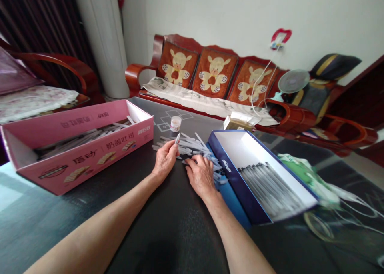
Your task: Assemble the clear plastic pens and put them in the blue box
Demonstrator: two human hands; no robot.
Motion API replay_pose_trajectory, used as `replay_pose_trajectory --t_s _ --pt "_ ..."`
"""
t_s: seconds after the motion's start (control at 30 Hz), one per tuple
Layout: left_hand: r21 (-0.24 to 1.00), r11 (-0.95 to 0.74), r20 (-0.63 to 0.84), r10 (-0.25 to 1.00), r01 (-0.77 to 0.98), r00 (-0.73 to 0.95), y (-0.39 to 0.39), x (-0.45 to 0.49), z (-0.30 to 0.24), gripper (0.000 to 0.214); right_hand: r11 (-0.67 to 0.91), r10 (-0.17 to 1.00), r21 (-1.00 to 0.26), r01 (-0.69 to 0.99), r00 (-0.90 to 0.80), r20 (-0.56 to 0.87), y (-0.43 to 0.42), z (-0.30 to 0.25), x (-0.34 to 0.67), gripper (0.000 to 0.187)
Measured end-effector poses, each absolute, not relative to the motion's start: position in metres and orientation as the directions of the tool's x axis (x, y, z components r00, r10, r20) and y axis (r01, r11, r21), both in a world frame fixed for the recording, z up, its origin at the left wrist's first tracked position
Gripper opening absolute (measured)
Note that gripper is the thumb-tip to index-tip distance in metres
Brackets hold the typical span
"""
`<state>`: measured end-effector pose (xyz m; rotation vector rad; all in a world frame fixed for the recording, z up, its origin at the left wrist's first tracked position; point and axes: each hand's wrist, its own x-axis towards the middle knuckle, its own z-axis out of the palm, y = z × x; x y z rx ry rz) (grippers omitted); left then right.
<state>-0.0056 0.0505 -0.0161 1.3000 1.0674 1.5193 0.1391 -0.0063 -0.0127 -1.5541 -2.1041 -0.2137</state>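
Hands apart, left hand (164, 159) pinching clear plastic piece (177, 138), right hand (200, 176) on loose pile (192, 147).

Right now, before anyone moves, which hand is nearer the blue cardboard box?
Right: the right hand lies just beside the blue cardboard box; the left hand lies farther away, beyond the right hand.

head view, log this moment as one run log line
left hand: holds clear plastic piece | right hand: on pile of clear plastic pieces | right: blue box | left: pink box
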Motion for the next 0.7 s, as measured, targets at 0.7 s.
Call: replay_pose_trajectory --t_s 0.7 --pt "0.691 -0.603 0.546 0.797 0.399 0.258 0.032 -0.002 -0.017 0.034 0.404 0.742 -0.785 0.469 0.334 0.581 0.011 -0.015 0.159 0.021"
